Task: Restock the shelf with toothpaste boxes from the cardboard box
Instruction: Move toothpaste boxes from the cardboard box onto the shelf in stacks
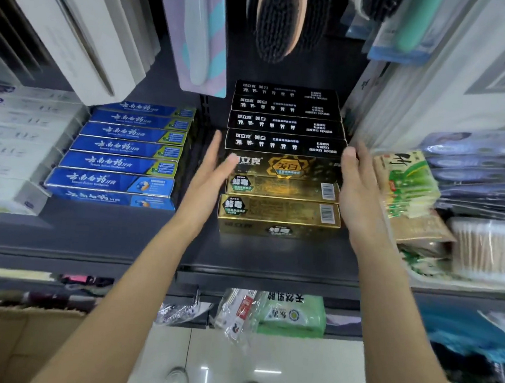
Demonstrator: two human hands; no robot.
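Both hands flat, fingers straight: left hand (209, 169) and right hand (357, 182) bracket the gold box (287, 167) atop the shelf (119, 234) stack. Risk: uneven squeeze skews the stack, knocking the front box (279, 216) off. Cardboard box (2, 346) sits lower left.

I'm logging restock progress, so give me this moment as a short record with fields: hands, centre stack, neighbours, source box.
left hand: open, fingers straight, at the left end of the black-and-gold toothpaste boxes
right hand: open, at the stack's right end
centre stack: black boxes behind, gold boxes in front, on the dark shelf
neighbours: blue toothpaste boxes to the left, green packets to the right
source box: cardboard box at lower left, contents not visible
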